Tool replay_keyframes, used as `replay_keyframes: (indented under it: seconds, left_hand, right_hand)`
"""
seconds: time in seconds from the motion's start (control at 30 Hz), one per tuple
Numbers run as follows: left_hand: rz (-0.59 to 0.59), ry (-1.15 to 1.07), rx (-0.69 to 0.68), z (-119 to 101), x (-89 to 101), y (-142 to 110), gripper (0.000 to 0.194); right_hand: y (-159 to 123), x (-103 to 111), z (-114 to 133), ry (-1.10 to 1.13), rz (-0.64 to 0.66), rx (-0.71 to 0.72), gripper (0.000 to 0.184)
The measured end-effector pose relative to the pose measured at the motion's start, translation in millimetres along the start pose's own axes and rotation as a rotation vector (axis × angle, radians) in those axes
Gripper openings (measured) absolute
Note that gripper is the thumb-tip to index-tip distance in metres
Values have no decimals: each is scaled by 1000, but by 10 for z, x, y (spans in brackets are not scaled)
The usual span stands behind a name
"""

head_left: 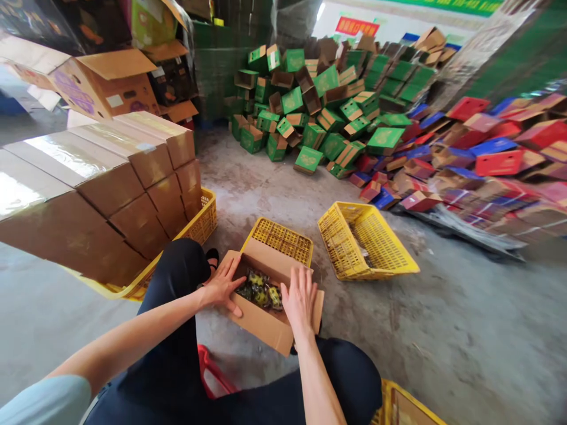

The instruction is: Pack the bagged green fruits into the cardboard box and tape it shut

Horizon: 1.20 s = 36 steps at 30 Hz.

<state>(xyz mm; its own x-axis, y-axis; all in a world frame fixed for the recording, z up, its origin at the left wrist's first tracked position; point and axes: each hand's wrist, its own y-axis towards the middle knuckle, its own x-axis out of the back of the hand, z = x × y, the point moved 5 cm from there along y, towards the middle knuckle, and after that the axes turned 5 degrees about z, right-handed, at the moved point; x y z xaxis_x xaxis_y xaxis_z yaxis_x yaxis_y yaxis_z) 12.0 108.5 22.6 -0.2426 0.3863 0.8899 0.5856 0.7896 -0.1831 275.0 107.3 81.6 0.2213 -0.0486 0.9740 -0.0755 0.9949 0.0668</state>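
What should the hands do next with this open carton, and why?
Probably press both side flaps inward. The left hand and right hand lie flat on the flaps of the cardboard box, whose packed goods are uncovered.

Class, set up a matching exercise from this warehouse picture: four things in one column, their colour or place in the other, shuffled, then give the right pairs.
Things:
1. left hand
2. right hand
3. tipped crate
4. far pile of small boxes

Descriptions:
A. green
B. yellow, lying on the floor to the right
C. flat on the open box's right flap
D. on the open box's left flap

Pairs: 1-D, 2-C, 3-B, 4-A
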Motion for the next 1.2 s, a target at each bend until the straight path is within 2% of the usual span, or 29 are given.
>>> replay_keyframes:
  seconds: [0.07,0.17,0.23,0.3,0.37,0.47,0.57,0.67,0.73,0.9,0.97,1.03,1.1,1.2]
  left_hand:
    - [43,-26,32,-7,24,-3,123]
    - [93,-48,76,-29,75,-5,118]
    - [66,-35,71,-74,136,-7,114]
    - [14,-14,16,-157,209,-1,107]
    - [20,-14,-60,-264,252,32,98]
    - [173,-62,-117,-402,237,155,85]
    - [325,-112,-32,-440,177,343,72]
    - [396,-127,68,-427,80,520,60]
    - [423,-122,94,-427,-14,606,61]
    - [498,-123,116,-433,-253,759,83]
    - [517,-148,109,-426,-299,832,89]
    - [496,-196,102,-408,-302,919,92]
    - [442,-242,97,-386,-278,1004,91]
    - [379,-276,82,-378,-233,1078,88]
  right_hand:
    - [-47,26,190,153,27,164,50]
    - [-129,-119,453,273,276,320,45]
    - [-168,-258,539,244,448,297,42]
    - [-174,-336,521,169,543,204,39]
    - [-166,-317,414,97,557,105,42]
    - [-191,-187,160,32,540,-7,45]
    - [-252,-82,-54,-20,560,-89,34]
    - [-262,-77,-93,-35,569,-121,34]
    - [-229,-144,-43,-17,576,-116,37]
    - [-137,-435,32,26,682,-173,60]
    - [-100,-498,17,45,708,-181,62]
    - [-47,-492,-20,65,703,-169,51]
    - [15,-426,-80,73,672,-170,39]
    - [92,-284,-174,66,623,-207,39]
